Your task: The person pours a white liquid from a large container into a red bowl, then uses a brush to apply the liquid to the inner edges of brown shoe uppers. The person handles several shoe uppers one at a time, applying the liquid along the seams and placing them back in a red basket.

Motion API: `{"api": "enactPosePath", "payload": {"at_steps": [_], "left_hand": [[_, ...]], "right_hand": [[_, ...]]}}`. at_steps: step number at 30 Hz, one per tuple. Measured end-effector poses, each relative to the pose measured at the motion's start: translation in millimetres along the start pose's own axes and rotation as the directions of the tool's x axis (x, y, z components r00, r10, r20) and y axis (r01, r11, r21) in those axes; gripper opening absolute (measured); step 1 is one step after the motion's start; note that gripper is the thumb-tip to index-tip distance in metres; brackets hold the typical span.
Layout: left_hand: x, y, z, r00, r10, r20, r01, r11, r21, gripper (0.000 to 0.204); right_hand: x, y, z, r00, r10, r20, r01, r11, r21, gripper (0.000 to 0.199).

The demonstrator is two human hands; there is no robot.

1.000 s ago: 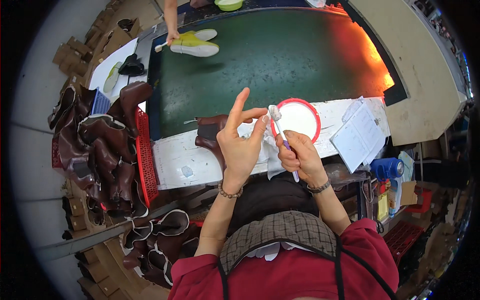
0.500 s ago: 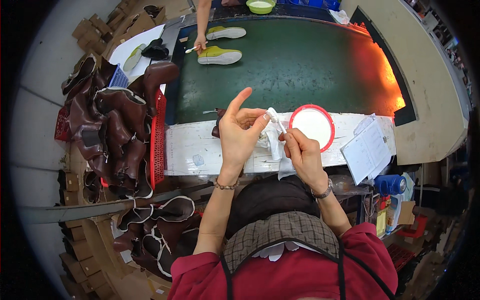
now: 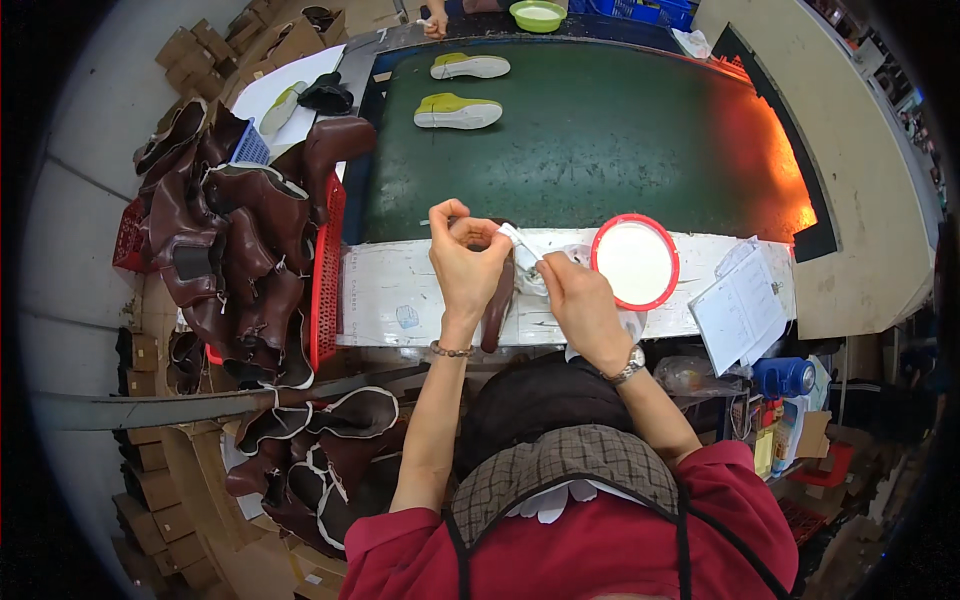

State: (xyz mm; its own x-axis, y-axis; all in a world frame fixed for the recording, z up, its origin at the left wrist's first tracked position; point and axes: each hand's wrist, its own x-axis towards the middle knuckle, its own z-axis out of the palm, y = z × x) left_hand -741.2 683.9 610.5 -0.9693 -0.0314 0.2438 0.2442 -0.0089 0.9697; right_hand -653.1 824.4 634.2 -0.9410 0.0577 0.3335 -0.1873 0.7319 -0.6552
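Above the white bench top, my right hand point(image 3: 585, 308) is closed around the handle of a slim white brush point(image 3: 522, 245). Its tip meets the thumb and fingers of my left hand point(image 3: 468, 265), which are pinched together there. Below my left hand lies a brown leather boot point(image 3: 497, 312), partly covered by the hand. A crumpled whitish wrap point(image 3: 532, 282) sits under the brush, mostly hidden by my right hand. Just right of that hand stands a red-rimmed bowl of white liquid point(image 3: 634, 262).
Two yellow-green shoes point(image 3: 458, 112) rest on the green conveyor belt point(image 3: 590, 130), which meets a glowing orange opening at right. A co-worker's hand point(image 3: 436, 24) is across it, near a green bowl point(image 3: 538, 16). Brown boots fill a red basket point(image 3: 328, 270) at left; a clipboard point(image 3: 740, 305) lies right.
Both my hands have shifted left with the brush, and my left fingers have curled in. More of the brown boot shows. The co-worker's hand has drawn back from the shoes.
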Motion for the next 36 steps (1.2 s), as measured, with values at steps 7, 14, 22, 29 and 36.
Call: {"api": "enactPosePath", "payload": {"at_steps": [7,14,22,29,36], "left_hand": [[-1,10,-27,0.999,0.037,0.017,-0.036,0.997,-0.062,0.033],[6,48,-46,0.956,0.286,0.058,-0.288,0.89,0.355,0.015],[20,80,-52,0.681,0.449,0.579,-0.732,0.387,0.561,0.011],[26,63,-33,0.581,0.5,0.643,-0.796,0.184,0.577,0.005],[33,69,-45,0.844,0.48,0.24,-0.524,0.638,0.564,0.003]], "right_hand": [[6,-2,1,0.868,0.25,0.43,-0.478,0.658,0.582,0.027],[6,-14,-2,0.961,0.182,0.206,-0.253,0.88,0.402,0.025],[5,-19,-15,0.994,0.05,0.102,-0.06,0.993,0.102,0.023],[9,-10,-14,0.991,0.054,0.125,-0.055,0.998,0.005,0.024],[8,19,-27,0.807,0.313,0.501,-0.591,0.449,0.67,0.032]]}}
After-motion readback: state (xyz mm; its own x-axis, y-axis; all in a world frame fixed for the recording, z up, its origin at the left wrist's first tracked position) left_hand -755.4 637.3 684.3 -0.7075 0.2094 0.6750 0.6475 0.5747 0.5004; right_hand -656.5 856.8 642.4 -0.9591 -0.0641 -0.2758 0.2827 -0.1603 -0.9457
